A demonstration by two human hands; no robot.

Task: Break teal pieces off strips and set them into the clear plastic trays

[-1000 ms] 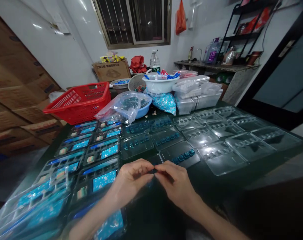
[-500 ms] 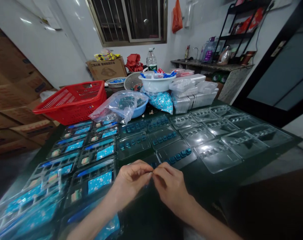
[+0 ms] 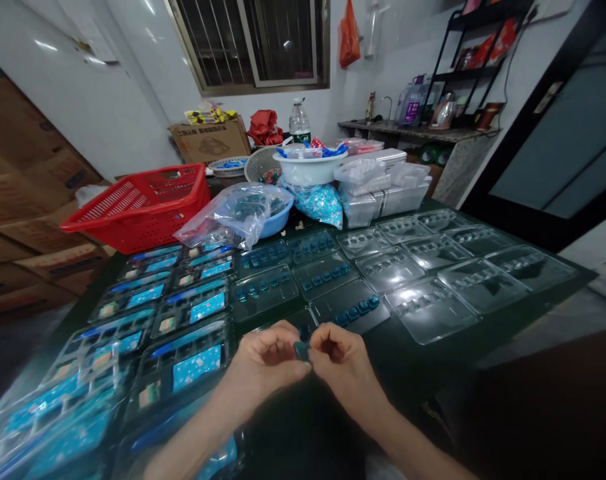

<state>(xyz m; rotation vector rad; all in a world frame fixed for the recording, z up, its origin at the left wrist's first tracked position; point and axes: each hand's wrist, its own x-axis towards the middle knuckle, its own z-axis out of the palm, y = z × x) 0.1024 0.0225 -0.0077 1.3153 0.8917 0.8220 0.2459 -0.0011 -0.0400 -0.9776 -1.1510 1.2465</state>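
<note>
A small dark teal block (image 3: 301,350) is pinched between the fingertips of my left hand (image 3: 265,363) and my right hand (image 3: 347,365). Both hands are closed, close together above the near edge of the trays. Just beyond them lies a clear plastic tray (image 3: 327,312) with a row of teal blocks (image 3: 359,311). Another tray behind my left hand is partly hidden by the fingers. To the left stand filled trays (image 3: 155,353) with blue pens, patterned light-blue packets (image 3: 197,367) and small striped pieces.
Clear trays with moulded pockets (image 3: 433,305) cover the table's right side. Further back are a red basket (image 3: 137,223), a blue basin (image 3: 277,219) under a plastic bag, a white basin (image 3: 310,170), a blue patterned bag (image 3: 315,205) and stacked clear cases (image 3: 383,203).
My fingers have parted slightly and shifted, so the teal block between them now shows. The camera view has moved a little.
</note>
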